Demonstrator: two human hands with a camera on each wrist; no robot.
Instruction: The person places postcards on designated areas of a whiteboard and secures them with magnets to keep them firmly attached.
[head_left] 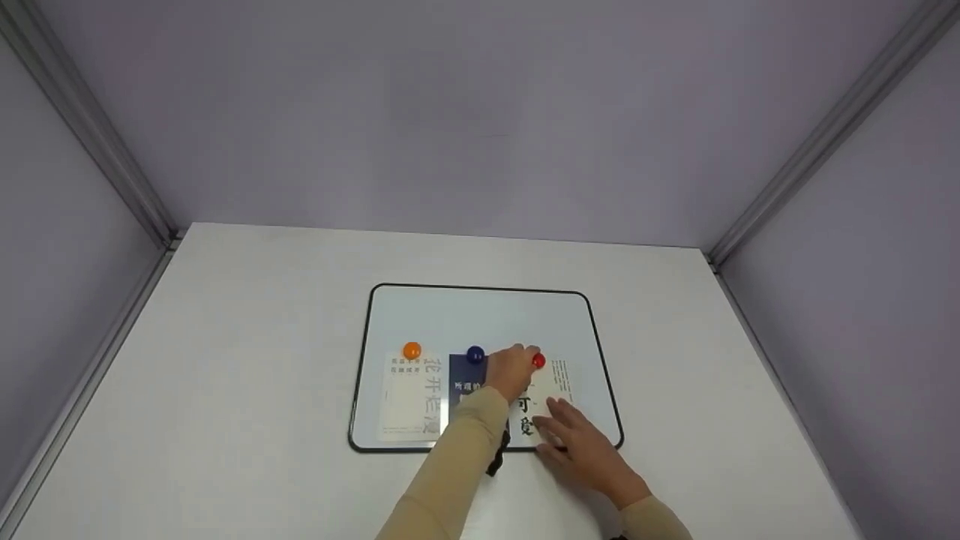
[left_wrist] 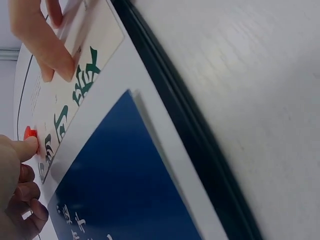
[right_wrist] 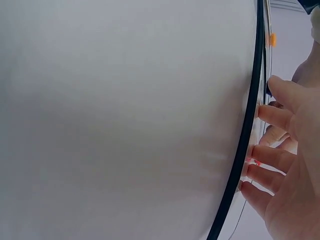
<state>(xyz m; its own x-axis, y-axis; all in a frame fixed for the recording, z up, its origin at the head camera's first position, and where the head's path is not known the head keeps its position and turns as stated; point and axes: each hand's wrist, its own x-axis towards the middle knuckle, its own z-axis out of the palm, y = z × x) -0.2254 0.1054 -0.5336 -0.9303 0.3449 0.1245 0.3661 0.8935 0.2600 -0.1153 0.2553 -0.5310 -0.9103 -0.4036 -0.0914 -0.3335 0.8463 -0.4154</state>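
My left hand (head_left: 512, 371) reaches across the whiteboard (head_left: 480, 315) and pinches a red round magnet (head_left: 538, 361) at the upper edge of the right cream card (head_left: 559, 382). In the left wrist view, the thumb touches the side of the red magnet (left_wrist: 30, 133), and the other fingers are curled. Fingers spread, my right hand (head_left: 583, 450) rests its fingertips on the lower part of that same card. A dark blue card (head_left: 465, 367), partly hidden by my left arm, lies in the middle under a navy magnet (head_left: 475, 355).
At the left of the board, another cream card (head_left: 409, 397) lies with an orange magnet (head_left: 412, 350) at its top edge. The board's black rim (head_left: 480, 288) surrounds all three cards. White tabletop (head_left: 247, 360) extends around the board, and grey walls (head_left: 450, 112) enclose it.
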